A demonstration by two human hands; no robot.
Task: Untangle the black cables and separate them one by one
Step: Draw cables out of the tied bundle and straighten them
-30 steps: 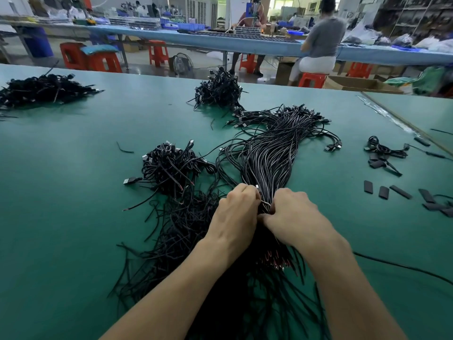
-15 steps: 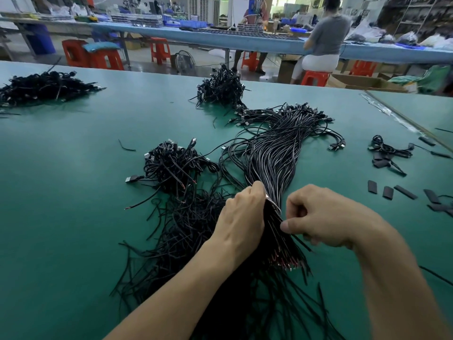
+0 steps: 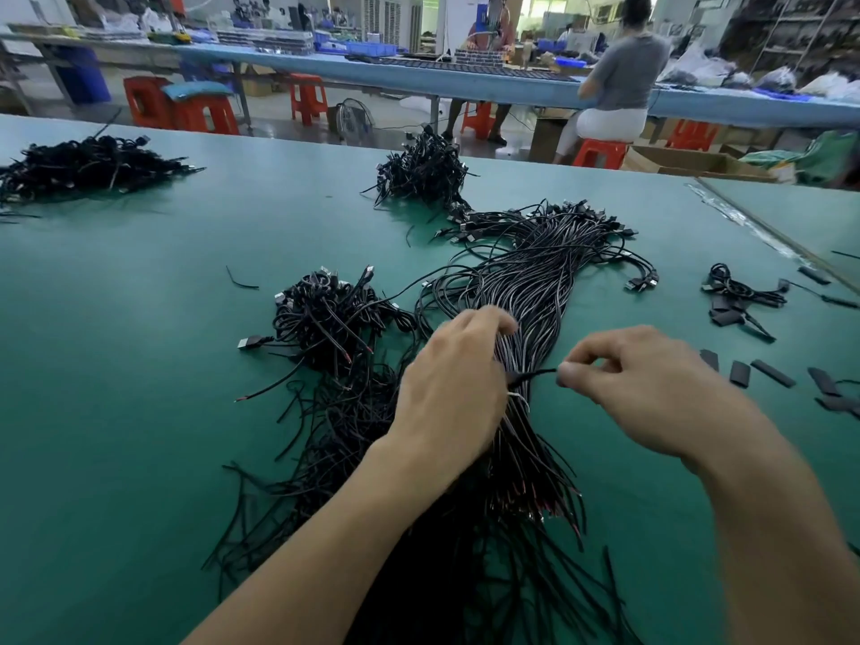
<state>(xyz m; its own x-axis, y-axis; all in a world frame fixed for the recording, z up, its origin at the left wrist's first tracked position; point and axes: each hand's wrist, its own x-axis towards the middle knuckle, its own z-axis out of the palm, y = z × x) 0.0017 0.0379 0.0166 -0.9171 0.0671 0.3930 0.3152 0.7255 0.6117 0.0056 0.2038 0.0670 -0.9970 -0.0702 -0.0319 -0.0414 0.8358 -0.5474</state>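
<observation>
On a green worktop (image 3: 139,365), the left hand (image 3: 446,388) curls its grip over the waist of the bundle of black cables (image 3: 526,290) while the right hand (image 3: 637,388), just beside the bundle, pinches one thin strand (image 3: 535,375) between thumb and forefinger — light, limp wire, likely to snag, so probably best drawn out by its end.

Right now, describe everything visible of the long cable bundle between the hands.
The bundle is a thick sheaf of thin, glossy black cables, seemingly plastic-sheathed, lying lengthwise on the green table. Its far end fans into plugs; its near end frays into loose, red-tipped wires. The left hand grips its middle, while the right hand pinches one strand stretched sideways from it.
</observation>
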